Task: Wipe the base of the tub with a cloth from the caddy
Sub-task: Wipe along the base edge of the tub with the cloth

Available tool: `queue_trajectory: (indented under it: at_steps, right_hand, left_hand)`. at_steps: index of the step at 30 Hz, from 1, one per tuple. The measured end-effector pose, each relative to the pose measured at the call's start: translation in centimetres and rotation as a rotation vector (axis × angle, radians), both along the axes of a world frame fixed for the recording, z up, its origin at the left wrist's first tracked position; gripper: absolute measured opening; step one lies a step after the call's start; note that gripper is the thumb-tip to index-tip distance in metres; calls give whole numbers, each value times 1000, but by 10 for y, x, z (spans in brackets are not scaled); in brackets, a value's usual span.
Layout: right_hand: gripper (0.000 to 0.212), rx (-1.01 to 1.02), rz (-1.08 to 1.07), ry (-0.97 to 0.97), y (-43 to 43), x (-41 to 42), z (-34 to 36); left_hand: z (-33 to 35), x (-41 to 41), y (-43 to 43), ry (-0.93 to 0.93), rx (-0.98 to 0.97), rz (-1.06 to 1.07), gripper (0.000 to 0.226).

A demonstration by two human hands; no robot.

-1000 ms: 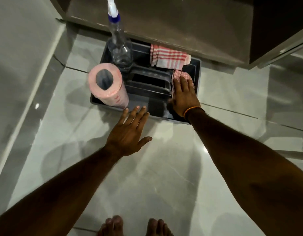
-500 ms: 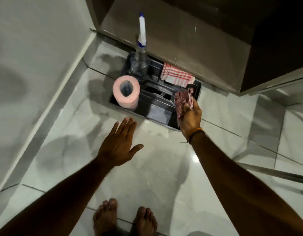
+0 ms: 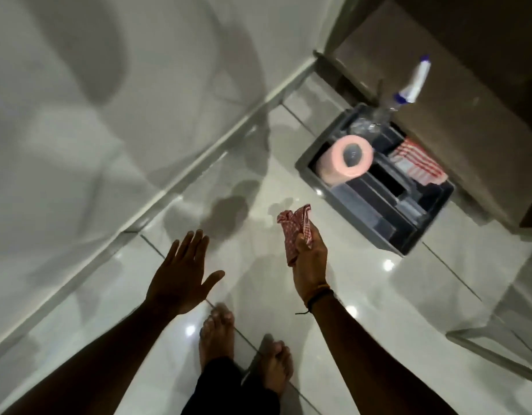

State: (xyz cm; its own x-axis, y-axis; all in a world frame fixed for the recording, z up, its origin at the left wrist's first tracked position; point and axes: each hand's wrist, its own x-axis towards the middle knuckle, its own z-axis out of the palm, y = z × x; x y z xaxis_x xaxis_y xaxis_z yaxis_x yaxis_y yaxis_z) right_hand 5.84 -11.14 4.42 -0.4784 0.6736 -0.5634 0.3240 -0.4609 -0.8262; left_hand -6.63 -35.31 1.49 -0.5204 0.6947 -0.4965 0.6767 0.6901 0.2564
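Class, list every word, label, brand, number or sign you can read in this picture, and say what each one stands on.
None can be read.
Spray bottle: no label shows; it is blurred.
Pink roll: no print can be made out.
Striped cloth in the caddy: a pattern only, no text.
Checked cloth in the right hand: a pattern only.

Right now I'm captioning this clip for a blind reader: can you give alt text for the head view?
A person's right hand holds a crumpled red checked cloth above a glossy tiled floor, left hand spread open. A grey caddy behind holds a pink paper roll, spray bottle and striped cloth.
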Motion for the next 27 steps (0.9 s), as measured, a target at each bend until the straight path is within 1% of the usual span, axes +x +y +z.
queue_trajectory:
  at_steps: [1,3,6,7,9,10,11,12,13,14,15,17,18,21,23,24,25,27]
  right_hand:
    - [42,76,71,-31,-5,-13,-12]
    - [49,224,226,-85,-16,-47,-42]
    - [55,558,450,-146,-13,-85,-94]
    - [62,679,547,-133,-12,-96,-112]
    - [75,917,804,-121,-14,-113,-151]
    - [73,1020,971,-173,-16,-117,-169]
    - [68,1070,1138,-269,-21,-115,-182]
    - [70,1065,1265,-379,-26,-111,-193]
    - [82,1052,1331,-460,-30,-107,-203]
    - [89,1053,1336,-489,-31,-103,-208]
    - [89,1085,1319,-496,-27,-103,-213]
    - [79,1166,1233,-510,-5,-116,-223]
    - [74,1153,1137,-522,13,-131,-225]
    - [68,1067,850,-685,87,-193,-222]
    - [68,922,766,-745,140,-241,-216]
    - [68,850,756,-749,159,-262,-212]
    - [68,832,769,-745,171,-280,-209]
    - [67,886,860,-723,175,-299,-210]
  left_hand:
    - [-8,-1,-10,-2,-7,23,99]
    - [-33,-5,-32,-2,-10,89,98]
    - [-74,-6,-53,-39,-6,171,99]
    - [-88,-5,-57,-49,0,196,99]
    - [-117,-4,-65,-41,15,231,100]
    - [-129,-4,-67,-33,29,242,100]
    - [-138,-3,-69,-29,43,254,99]
    - [-147,-2,-70,-26,56,265,99]
    - [-154,-2,-71,-17,62,272,98]
    - [-158,-1,-70,0,73,271,98]
    - [-163,-1,-70,17,90,269,97]
    - [-168,-1,-71,50,139,250,95]
    - [-171,-1,-73,60,159,236,94]
    - [-174,-3,-80,77,170,209,91]
    - [-175,-6,-87,78,192,190,89]
    - [-176,-8,-90,76,205,178,89]
    - [-176,-10,-92,69,212,166,88]
    - [-175,-11,-92,62,230,172,88]
